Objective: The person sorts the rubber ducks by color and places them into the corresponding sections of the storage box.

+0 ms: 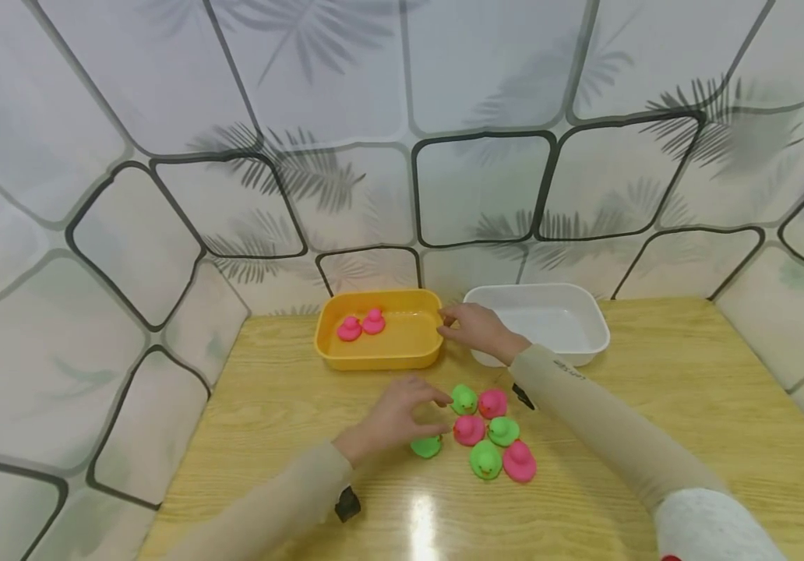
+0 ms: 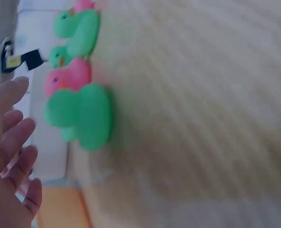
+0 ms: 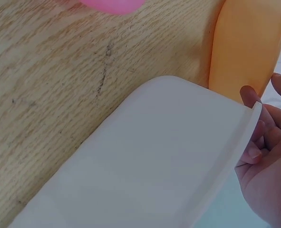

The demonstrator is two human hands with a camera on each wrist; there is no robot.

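Observation:
My right hand [image 1: 475,326] pinches the right-end rim of a yellow-orange plastic tub [image 1: 381,362], its thumb and index finger on either side of the edge in the right wrist view. Two pink rubber ducks [image 1: 373,321] sit inside that tub, toward its left. Lower down, my left hand [image 1: 402,413] hovers with fingers spread and nothing between them. Beneath it a green rubber duck [image 1: 426,446] is partly covered by the hand. Right of its fingertips stands a cluster of several green and pink ducks, including a pink duck [image 1: 469,430] and a green duck [image 1: 486,460].
A white tub [image 1: 587,360] stands right of the orange one, behind my right wrist. A patterned cloth wall [image 1: 479,187] rises behind both tubs and along the sides. Everything rests on a wood-grain table [image 1: 619,436].

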